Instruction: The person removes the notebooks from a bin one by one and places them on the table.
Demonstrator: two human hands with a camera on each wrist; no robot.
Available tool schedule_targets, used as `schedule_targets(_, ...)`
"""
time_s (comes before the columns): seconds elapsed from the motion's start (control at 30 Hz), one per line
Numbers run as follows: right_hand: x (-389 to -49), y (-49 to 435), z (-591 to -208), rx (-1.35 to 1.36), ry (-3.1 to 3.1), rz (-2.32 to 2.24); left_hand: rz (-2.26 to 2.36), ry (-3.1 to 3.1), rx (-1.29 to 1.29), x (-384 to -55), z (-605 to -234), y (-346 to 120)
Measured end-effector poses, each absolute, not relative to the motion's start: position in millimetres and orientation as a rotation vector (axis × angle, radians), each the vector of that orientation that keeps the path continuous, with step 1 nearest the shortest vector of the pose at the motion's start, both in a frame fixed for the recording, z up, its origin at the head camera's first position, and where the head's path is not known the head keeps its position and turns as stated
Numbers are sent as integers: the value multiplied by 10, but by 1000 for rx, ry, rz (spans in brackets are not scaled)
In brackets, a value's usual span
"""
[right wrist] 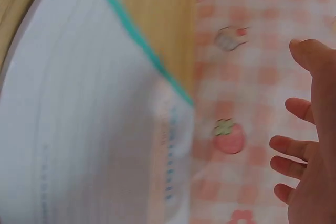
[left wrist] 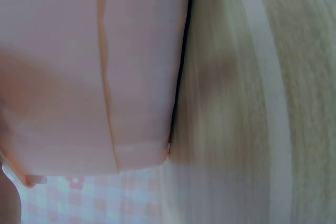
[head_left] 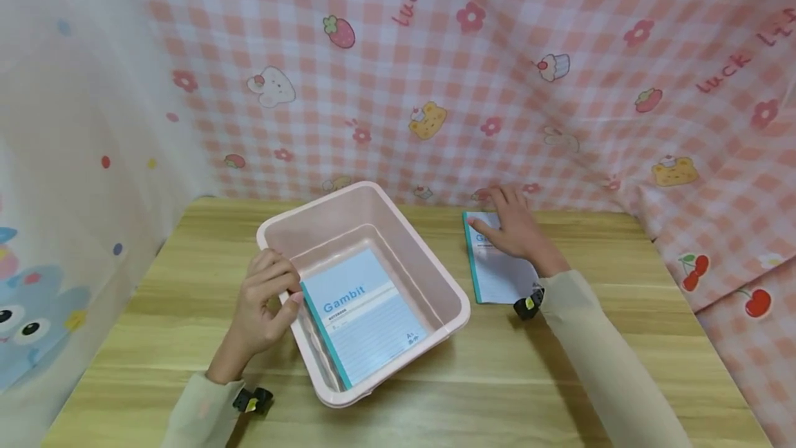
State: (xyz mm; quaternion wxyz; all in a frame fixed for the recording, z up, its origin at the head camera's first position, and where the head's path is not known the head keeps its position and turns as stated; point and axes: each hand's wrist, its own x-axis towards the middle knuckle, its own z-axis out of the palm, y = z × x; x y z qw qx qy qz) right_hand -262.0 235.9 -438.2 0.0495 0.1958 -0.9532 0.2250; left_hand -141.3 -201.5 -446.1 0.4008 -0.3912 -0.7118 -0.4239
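Observation:
A pale pink plastic basin [head_left: 413, 254] stands at an angle on the table. Inside it lies a blue and white notebook [head_left: 367, 323] with a teal spine, marked "Gambit". My left hand [head_left: 264, 303] grips the basin's left rim, fingers over the edge and thumb toward the inside. In the left wrist view the basin's outer wall [left wrist: 136, 72] fills the left half. To the right of the basin lies a second notebook [head_left: 497, 278], also teal-spined. Over its upper part hovers my right hand [head_left: 519, 227], fingers spread; the right wrist view shows it apart from the notebook [right wrist: 89, 103].
The wood-grain table [head_left: 497, 379] extends in front of the basin and on both sides. Behind it hangs a pink checked cloth [head_left: 385, 88], meeting the table's back edge. A pale printed curtain [head_left: 93, 123] closes off the left side.

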Motion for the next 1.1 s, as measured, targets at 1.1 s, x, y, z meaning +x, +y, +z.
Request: schedule_targets(1.1, -2002, 1727, -3834, 812, -2652, 765, -1088, -1781, -981, -1439, -4464, -1999)
